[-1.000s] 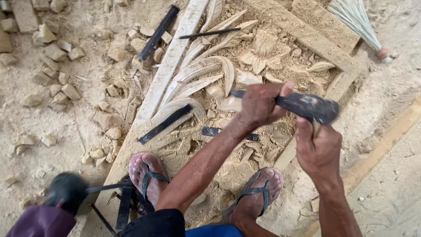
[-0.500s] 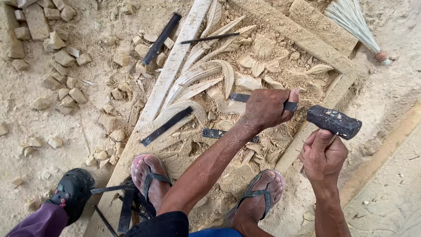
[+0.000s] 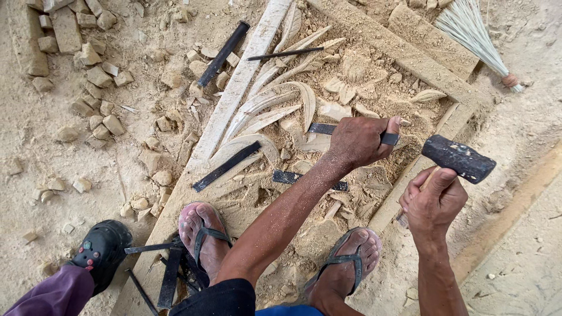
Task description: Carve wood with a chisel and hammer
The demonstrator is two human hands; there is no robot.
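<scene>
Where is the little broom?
In the head view, the straw broom lies in the top right corner on the dusty ground, just beyond the carved stone slab's far edge, away from both hands.

Carving yard, likely: stone panel (image 3: pixel 374 64) (dusty rubble).

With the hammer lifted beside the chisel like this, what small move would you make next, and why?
Probably bring the hammer in the right hand down onto the chisel: the left hand already grips it flat against the carved stone panel, and the hammer head sits raised just right of the chisel's end.

Black hammer head (image 3: pixel 458 158); dark chisel (image 3: pixel 351 133); pale sandy stone carving (image 3: pixel 257 105).
</scene>
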